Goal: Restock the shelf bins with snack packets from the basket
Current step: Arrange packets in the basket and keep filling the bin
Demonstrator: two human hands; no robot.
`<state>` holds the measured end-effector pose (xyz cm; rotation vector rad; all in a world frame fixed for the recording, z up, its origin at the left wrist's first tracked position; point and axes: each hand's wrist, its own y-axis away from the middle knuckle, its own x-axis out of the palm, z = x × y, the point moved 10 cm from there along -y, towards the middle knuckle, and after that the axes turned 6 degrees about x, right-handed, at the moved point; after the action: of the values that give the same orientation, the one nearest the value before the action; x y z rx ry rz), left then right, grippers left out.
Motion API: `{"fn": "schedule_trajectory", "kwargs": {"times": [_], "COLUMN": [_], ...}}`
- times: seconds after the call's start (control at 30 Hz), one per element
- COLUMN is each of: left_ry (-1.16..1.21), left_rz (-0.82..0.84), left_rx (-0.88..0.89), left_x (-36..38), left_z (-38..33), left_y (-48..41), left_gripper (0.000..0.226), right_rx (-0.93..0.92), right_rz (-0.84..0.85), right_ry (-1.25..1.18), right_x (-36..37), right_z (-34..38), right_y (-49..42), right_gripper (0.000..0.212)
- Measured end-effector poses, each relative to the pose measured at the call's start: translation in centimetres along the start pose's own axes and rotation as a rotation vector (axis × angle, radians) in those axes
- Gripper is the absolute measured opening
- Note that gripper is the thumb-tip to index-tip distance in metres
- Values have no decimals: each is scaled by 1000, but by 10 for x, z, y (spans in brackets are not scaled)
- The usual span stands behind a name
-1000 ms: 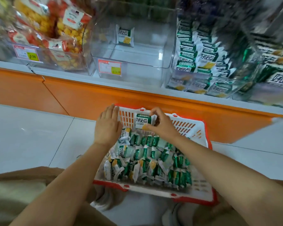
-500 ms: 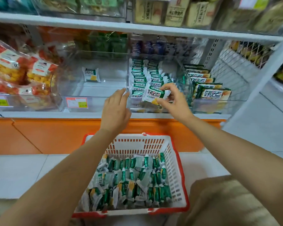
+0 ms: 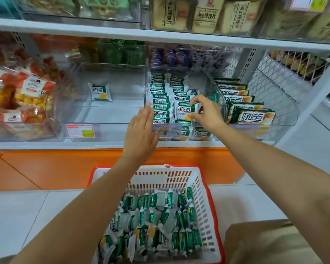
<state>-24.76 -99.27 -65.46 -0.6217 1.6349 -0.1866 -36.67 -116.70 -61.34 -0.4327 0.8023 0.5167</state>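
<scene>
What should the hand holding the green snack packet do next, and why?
Probably lower the packet into the front of its row in the clear bin and let go. The right hand pinches it just above matching packets standing there, and the left hand is open by the bin's front edge.

Okay so I count two hands, left hand (image 3: 141,134) and right hand (image 3: 208,113), one basket (image 3: 211,197), four clear bins (image 3: 112,130) on the lower shelf (image 3: 103,144), one held packet (image 3: 184,111), one lone packet (image 3: 100,91), and honestly too many green packets (image 3: 160,216) to count.
</scene>
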Motion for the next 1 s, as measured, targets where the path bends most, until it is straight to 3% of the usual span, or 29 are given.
{"fn": "schedule_trajectory", "kwargs": {"times": [0.27,0.53,0.77,0.9,1.0], "left_ry": [-38,-65,-45,-28,-37], "left_rz": [-24,-3,53,32,10], "left_rx": [-4,-5,21,1,-3], "left_x": [8,11,0,-16,-29], "left_z": [2,1,0,-2,-2], "left_y": [3,2,3,8,19], "left_gripper": [73,72,70,70,69], "right_rx": [19,56,75,-12,-131], "right_rz": [-75,-41,-8,-99,-66], "right_ry": [-34,7,13,-36,-146], "right_x": [6,9,-4,-20,-14], "right_z": [-2,0,3,17,40], "right_y": [-21,-25,-6,13,36], "right_gripper": [27,28,52,46,35]}}
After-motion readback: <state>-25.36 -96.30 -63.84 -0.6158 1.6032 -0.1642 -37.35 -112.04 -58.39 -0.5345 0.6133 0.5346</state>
